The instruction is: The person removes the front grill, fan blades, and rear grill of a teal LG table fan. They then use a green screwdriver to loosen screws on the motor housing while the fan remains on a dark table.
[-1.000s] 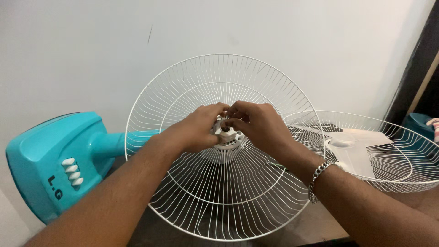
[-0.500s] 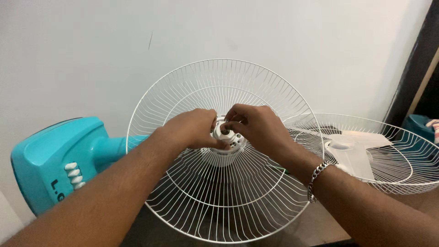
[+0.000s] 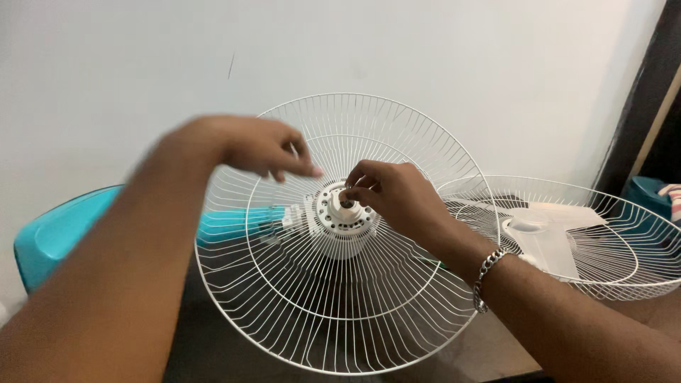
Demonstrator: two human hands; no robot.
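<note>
A white wire fan guard (image 3: 333, 319) sits on a white motor hub (image 3: 342, 225), which joins a turquoise fan body (image 3: 50, 234) lying on its side at the left. My right hand (image 3: 394, 195), with a silver bracelet (image 3: 486, 273) on its wrist, pinches the small shaft at the centre of the hub. My left hand (image 3: 259, 147) is raised above and to the left of the hub, clear of it. It is blurred, with its fingers loosely curled, so I cannot tell whether it holds anything.
A second white wire guard (image 3: 624, 280) lies flat at the right with a white fan blade (image 3: 546, 245) inside it. A white wall stands close behind. A dark vertical edge and a teal object (image 3: 642, 190) are at the far right.
My left hand has let go of the hub and swung up and to the left. My right hand stays pinched at the hub's centre. The hub face now shows.
</note>
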